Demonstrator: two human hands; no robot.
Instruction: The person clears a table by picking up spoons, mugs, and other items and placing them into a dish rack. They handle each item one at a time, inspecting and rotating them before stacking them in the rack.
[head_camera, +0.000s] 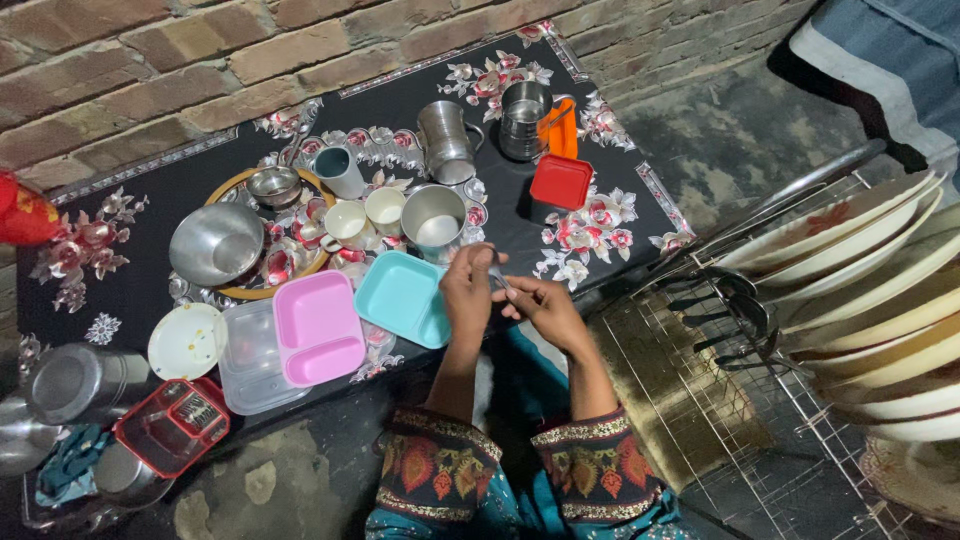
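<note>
While my two hands meet above the near edge of the black flowered cloth (160, 200), a small metal utensil (497, 272), a spoon or something like it, sits between them. My left hand (467, 290) has its fingers closed round the upper end, and my right hand (545, 308) pinches the lower part with thumb and fingertips drawn together. Neither hand is open; both are clamped on the same piece. How much of it is hidden in my palms I cannot tell.

Its long axis runs roughly away from me and slightly leftward, from my right fingertips up toward my left thumb. It is in my grip and off the cloth, so nothing lies between it and my fingers. The left hand is the nearer to its far tip, and the right hand is the nearer to the end that points back at me.

Just beyond my left hand lies the teal tray (403, 298), with the pink tray (318, 325) beside it and a steel cup (434, 217) just past them. To my right, well clear of my right hand, stands the wire dish rack (700, 390) with its row of plates (860, 260).
</note>
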